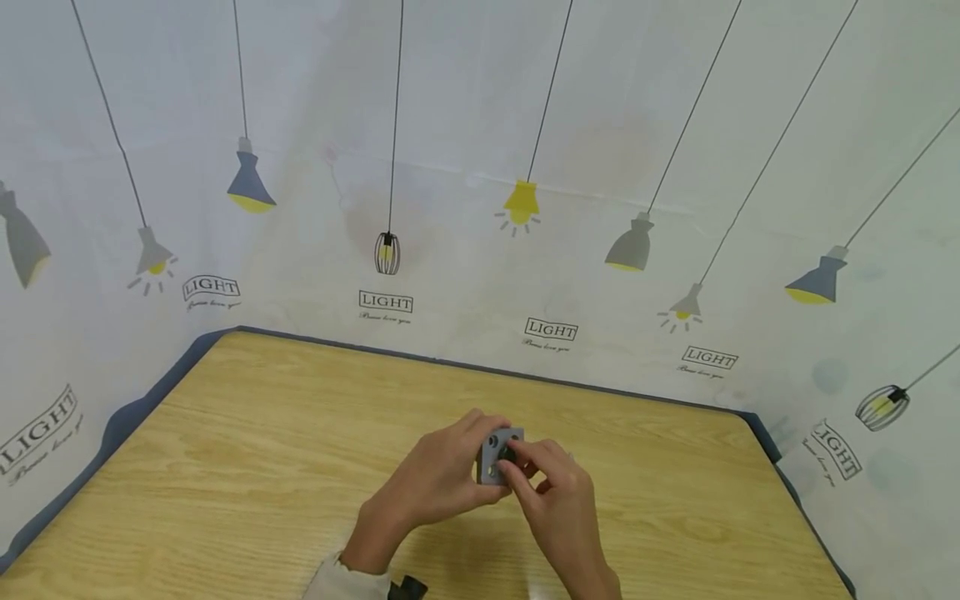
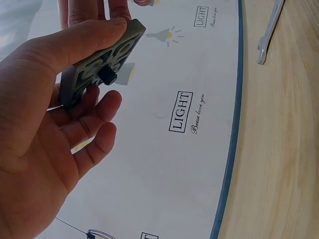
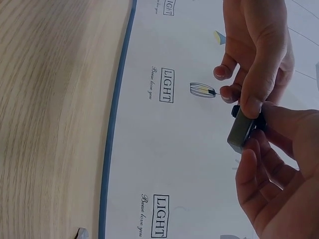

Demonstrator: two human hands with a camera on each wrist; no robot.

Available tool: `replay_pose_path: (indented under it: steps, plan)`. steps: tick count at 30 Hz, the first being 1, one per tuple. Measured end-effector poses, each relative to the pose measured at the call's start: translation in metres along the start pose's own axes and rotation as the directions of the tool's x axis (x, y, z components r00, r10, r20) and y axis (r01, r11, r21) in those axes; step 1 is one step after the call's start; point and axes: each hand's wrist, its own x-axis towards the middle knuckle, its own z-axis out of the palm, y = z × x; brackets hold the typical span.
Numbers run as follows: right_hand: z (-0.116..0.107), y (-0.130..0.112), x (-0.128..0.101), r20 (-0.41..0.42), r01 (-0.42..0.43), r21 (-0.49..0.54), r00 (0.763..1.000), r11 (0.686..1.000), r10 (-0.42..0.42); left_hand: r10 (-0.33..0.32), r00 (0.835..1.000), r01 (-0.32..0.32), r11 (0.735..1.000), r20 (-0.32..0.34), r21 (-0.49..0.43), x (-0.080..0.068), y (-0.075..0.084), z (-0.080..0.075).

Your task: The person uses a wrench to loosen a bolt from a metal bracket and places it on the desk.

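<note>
Resembling a square: grey holed plate (image 1: 498, 457), black knob (image 2: 107, 76).

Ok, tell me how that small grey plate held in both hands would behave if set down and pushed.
The grey plate looks rigid: the left hand pinches its edges without bending it. Probably light, since fingertips carry it. Flat and square, it should slide rather than roll, though the black knob the right hand touches might make it rock.

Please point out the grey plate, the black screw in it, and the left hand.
grey plate (image 2: 99, 59), left wrist view, on its holed face.
black screw (image 2: 108, 75), left wrist view, on its threaded tip.
left hand (image 1: 435, 483), head view, on its back.
</note>
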Motion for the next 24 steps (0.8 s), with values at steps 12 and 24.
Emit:
replay_pose_path:
  steps: [12, 24]
  plan:
    - [-0.0007, -0.0003, 0.0002, -0.004, 0.022, 0.011, 1.000, 1.000, -0.022, 0.004, 1.000, -0.004, 1.000, -0.003, 0.005, -0.0001, 0.0001, -0.0005]
    - [-0.0025, -0.0015, 0.0004, 0.014, 0.027, 0.001, 1.000, 1.000, -0.027, 0.003, 1.000, -0.003, 1.000, -0.006, -0.006, -0.0004, 0.0005, -0.0009]
